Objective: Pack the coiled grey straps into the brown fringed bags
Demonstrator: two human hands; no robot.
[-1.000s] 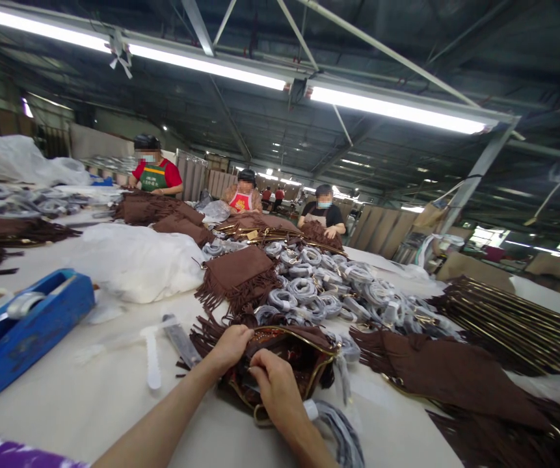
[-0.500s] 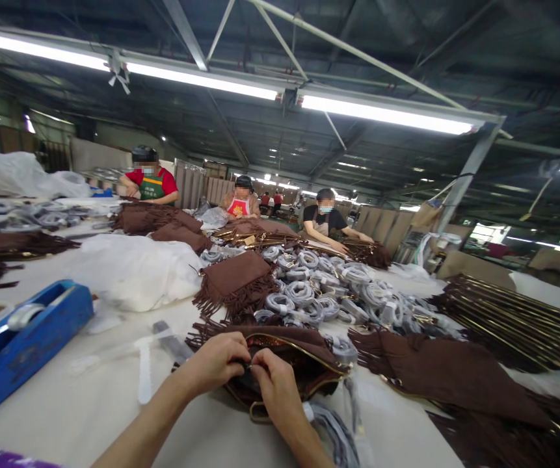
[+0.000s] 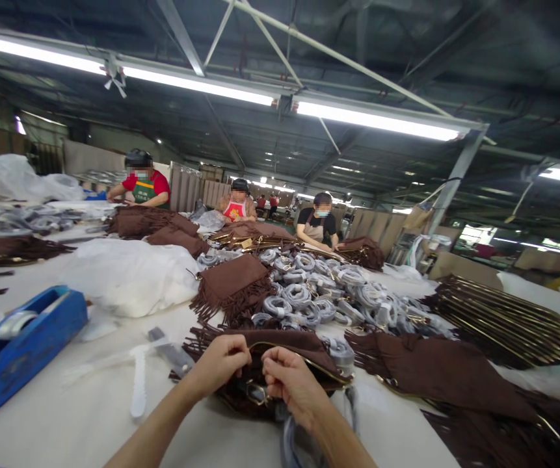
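Note:
A brown fringed bag [image 3: 304, 343] lies on the table in front of me, its gold zipper open and its mouth facing me. Over the left part of the opening, my left hand [image 3: 221, 365] has its fingers curled together at the bag's edge. My right hand [image 3: 292, 380] is pinched a short gap to the right, above the opening. Whatever either set of fingertips holds is too small or hidden to make out. A gold metal clasp [image 3: 257, 393] shows between and below the hands. Beside my right wrist, a coiled strap in grey wrapping [image 3: 292, 442] is partly covered.
A blue tape dispenser [image 3: 30, 351] stands at left, near a white serrated strip [image 3: 138, 383]. Many wrapped strap coils [image 3: 309, 296] lie beyond the bag. Brown bags [image 3: 448, 370] and a stacked row [image 3: 504, 322] sit at right. Co-workers stand across the table.
My hands have moved apart, the right one rising and turning slightly. The gold clasp has shifted up to the bag's opening. A co-worker at the far side has drawn their arms in.

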